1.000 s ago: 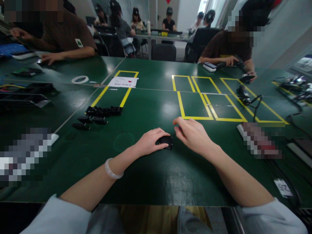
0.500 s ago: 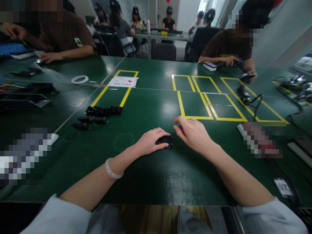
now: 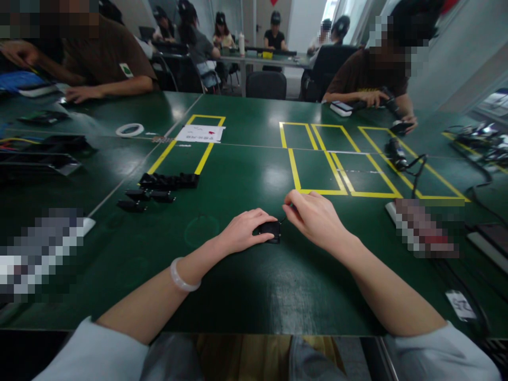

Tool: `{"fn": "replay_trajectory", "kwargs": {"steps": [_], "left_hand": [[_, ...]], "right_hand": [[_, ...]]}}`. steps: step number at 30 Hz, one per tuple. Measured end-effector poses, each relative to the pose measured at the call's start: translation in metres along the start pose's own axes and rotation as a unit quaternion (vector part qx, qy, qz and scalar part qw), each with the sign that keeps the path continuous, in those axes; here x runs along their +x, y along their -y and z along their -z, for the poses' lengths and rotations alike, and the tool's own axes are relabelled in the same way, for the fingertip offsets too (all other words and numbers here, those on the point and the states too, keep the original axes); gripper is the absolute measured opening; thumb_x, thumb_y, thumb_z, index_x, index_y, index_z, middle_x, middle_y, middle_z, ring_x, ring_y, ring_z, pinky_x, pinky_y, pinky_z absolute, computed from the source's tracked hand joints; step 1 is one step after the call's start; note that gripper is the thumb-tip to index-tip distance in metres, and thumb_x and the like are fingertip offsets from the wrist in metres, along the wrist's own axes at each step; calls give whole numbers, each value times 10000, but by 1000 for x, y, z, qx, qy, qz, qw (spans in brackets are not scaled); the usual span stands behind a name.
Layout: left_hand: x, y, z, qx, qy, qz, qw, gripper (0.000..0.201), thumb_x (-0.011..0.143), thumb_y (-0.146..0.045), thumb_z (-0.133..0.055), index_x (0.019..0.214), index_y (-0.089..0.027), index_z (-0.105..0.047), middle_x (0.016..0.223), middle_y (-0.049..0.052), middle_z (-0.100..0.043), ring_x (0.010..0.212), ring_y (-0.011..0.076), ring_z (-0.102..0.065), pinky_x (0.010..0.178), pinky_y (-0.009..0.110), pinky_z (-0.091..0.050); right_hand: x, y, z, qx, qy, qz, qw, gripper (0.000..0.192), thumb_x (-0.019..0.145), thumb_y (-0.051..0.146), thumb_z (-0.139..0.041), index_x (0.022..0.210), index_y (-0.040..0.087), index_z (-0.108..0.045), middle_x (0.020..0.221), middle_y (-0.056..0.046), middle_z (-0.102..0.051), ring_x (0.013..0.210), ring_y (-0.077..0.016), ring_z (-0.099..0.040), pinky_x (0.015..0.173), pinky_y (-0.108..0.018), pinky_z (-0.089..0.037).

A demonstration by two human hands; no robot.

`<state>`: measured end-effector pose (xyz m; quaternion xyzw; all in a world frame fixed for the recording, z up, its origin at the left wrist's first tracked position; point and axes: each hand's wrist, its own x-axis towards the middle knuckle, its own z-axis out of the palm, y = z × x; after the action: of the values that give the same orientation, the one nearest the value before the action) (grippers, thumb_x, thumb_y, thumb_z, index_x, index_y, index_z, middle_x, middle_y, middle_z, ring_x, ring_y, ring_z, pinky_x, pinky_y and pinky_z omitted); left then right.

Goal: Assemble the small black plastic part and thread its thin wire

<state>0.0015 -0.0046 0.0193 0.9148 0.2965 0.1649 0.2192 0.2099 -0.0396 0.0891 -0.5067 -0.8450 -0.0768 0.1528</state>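
A small black part (image 3: 270,230) lies on the green table (image 3: 246,286) in front of me. My left hand (image 3: 243,230) rests over it and grips its left side, pressing it to the table. My right hand (image 3: 315,218) is just to the right of the part, with thumb and forefinger pinched on a thin dark piece at the part's top right corner. A white bangle sits on my left wrist.
A cluster of black parts (image 3: 166,181) lies to the left, with loose ones (image 3: 137,200) beside it. Yellow tape boxes (image 3: 337,159) mark the table ahead. People sit across the table; one at the right holds a tool (image 3: 391,103). Cables (image 3: 413,169) run at the right.
My right hand has shifted slightly, its pinched fingers dropping a little toward the part. My left hand has stayed on the black part.
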Motion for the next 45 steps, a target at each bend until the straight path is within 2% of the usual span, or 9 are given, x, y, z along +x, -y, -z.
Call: {"fn": "replay_trajectory", "kwargs": {"steps": [4,11,15,20,27,34,37,41,45], "left_hand": [[0,0,0,3,-1,2,1000,370,896,-399,-545,1232,-244,-544,1139,58,-586,1057,220,-556,922,343,-446],[0,0,0,3,1,3,1000,374,897,-402,-544,1238,-249,-540,1151,56,-582,1062,219,-555,922,342,-445],[0,-1,0,0,-2,1,1000,370,898,-401,-543,1232,-245,-545,1146,57,-586,1062,220,-557,920,338,-447],[-1,0,0,-2,-7,4,1000,370,895,-409,-544,1229,-250,-552,1136,58,-587,1055,220,-560,919,338,-448],[-1,0,0,-2,0,5,1000,370,899,-407,-538,1235,-251,-545,1144,59,-584,1057,223,-558,917,344,-447],[0,0,0,1,1,5,1000,368,898,-404,-542,1230,-246,-548,1139,61,-584,1061,222,-556,923,344,-446],[0,0,0,-2,0,3,1000,370,900,-404,-539,1235,-247,-545,1146,63,-581,1066,223,-553,927,346,-444],[-1,0,0,-6,-2,7,1000,375,896,-406,-546,1233,-243,-547,1143,61,-582,1057,221,-555,923,343,-444],[-1,0,0,-8,-3,5,1000,374,897,-405,-543,1235,-245,-546,1139,61,-583,1056,220,-555,922,339,-444]], "right_hand": [[1,0,0,-20,6,-13,1000,261,958,334,-343,865,180,-532,706,-37,-662,621,-148,-569,678,-269,-343],[0,-1,-4,-1,-22,-8,1000,196,905,214,-381,1046,162,-508,729,-13,-660,649,-152,-594,689,-259,-358],[-1,-1,0,4,-8,-10,1000,177,919,240,-373,986,170,-521,710,-12,-651,632,-148,-580,687,-258,-350],[0,-1,2,-8,11,-21,1000,273,956,352,-340,879,183,-540,703,-38,-662,618,-149,-567,676,-266,-338],[0,0,1,6,4,-18,1000,182,905,215,-373,988,173,-529,724,-20,-656,630,-145,-566,667,-258,-337],[1,0,5,3,32,-22,999,266,954,349,-340,912,181,-541,715,-36,-661,631,-151,-563,682,-264,-341],[1,0,2,-6,35,-26,999,236,950,284,-332,939,177,-542,747,-43,-673,645,-151,-576,679,-265,-341],[0,-1,1,13,7,-14,1000,198,908,211,-369,1029,167,-520,758,-28,-667,664,-147,-586,687,-260,-346],[0,0,3,25,7,-12,1000,196,926,265,-367,1003,172,-521,723,-18,-655,647,-148,-580,690,-262,-347]]}}
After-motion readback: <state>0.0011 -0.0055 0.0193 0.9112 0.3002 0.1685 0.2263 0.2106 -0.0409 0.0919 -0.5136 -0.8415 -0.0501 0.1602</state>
